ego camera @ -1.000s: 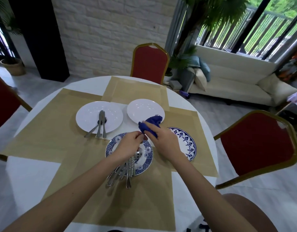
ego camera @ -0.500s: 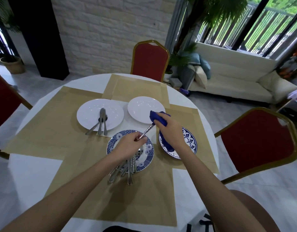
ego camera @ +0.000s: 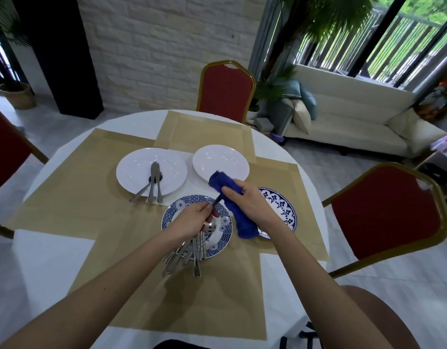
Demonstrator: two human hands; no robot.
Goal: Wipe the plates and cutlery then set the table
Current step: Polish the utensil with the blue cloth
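Left hand (ego camera: 196, 220): pinches utensil (ego camera: 216, 200) steady. Right hand (ego camera: 250, 201): grips blue cloth (ego camera: 242, 222) wrapped round it, for wiping; frame centre.

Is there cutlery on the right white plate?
No, the right white plate is bare of it; cutlery lies on the left white plate.

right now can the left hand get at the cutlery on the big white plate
Likely yes, once freed: bare mat lies between the left hand and the cutlery on the white plate, but its fingers hold a utensil.
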